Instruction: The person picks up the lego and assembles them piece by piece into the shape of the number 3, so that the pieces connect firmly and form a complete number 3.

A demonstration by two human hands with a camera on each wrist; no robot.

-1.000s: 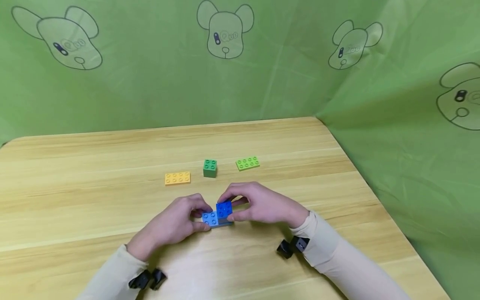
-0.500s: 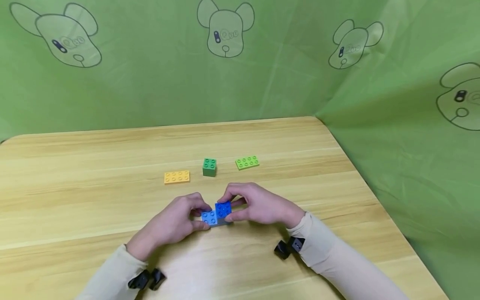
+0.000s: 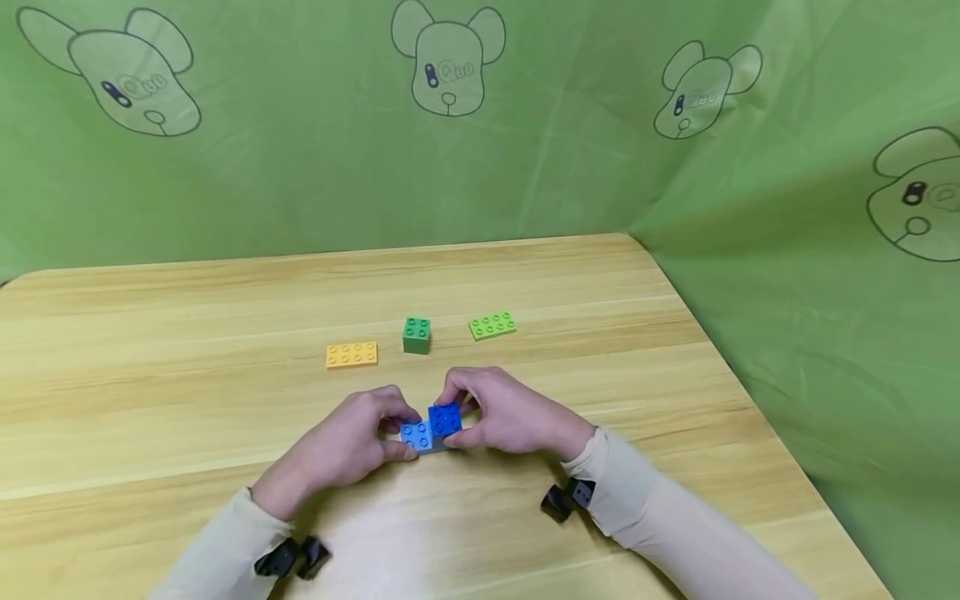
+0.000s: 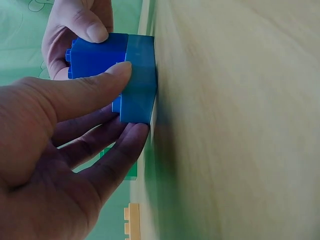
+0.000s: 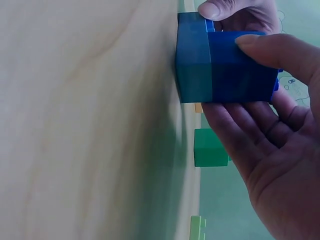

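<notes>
A light blue toy plate brick [image 3: 416, 435] lies on the table near its front middle. On its right half sits a dark blue square brick [image 3: 446, 419], flush against it in the right wrist view. My left hand [image 3: 347, 443] pinches the light blue brick's left end between thumb [image 4: 112, 80] and fingers. With thumb [image 5: 260, 47] and fingers, my right hand [image 3: 504, 412] holds the dark blue brick by its sides. Part of the light blue brick's right end is hidden behind the right hand in the head view.
Beyond the hands lie an orange flat brick [image 3: 352, 355], a green square brick [image 3: 416, 335] and a lime flat brick [image 3: 492, 326]. The wooden table [image 3: 187, 333] ends at a green curtain [image 3: 315, 167] behind and on the right.
The right hand and forearm have shifted slightly left, with the fingers closer about the dark blue brick. The left hand keeps its pinch, and the bricks stay stacked in nearly the same place.
</notes>
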